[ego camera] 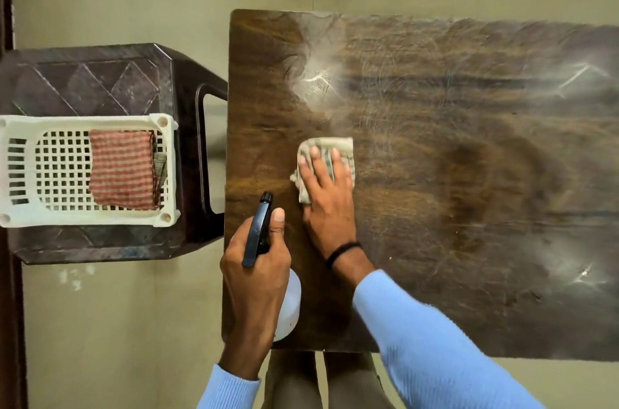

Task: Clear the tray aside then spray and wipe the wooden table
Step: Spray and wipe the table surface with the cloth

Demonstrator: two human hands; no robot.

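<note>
The wooden table (452, 174) fills the right of the view, its top streaked with wet smears. My right hand (326, 197) lies flat with straight fingers on a folded beige cloth (338, 145), pressing it to the table near the left end. My left hand (258, 261) grips a spray bottle (291, 304) with a white body and a black trigger head, held over the table's near left corner, nozzle pointing away from me. The white slatted tray (20, 171) sits off the table on a dark plastic stool (100, 80) to the left.
A red-and-white checked cloth (122, 169) lies folded in the tray. The stool stands close to the table's left edge with a narrow gap. Bare floor surrounds both. A dark door frame (8, 308) runs down the far left.
</note>
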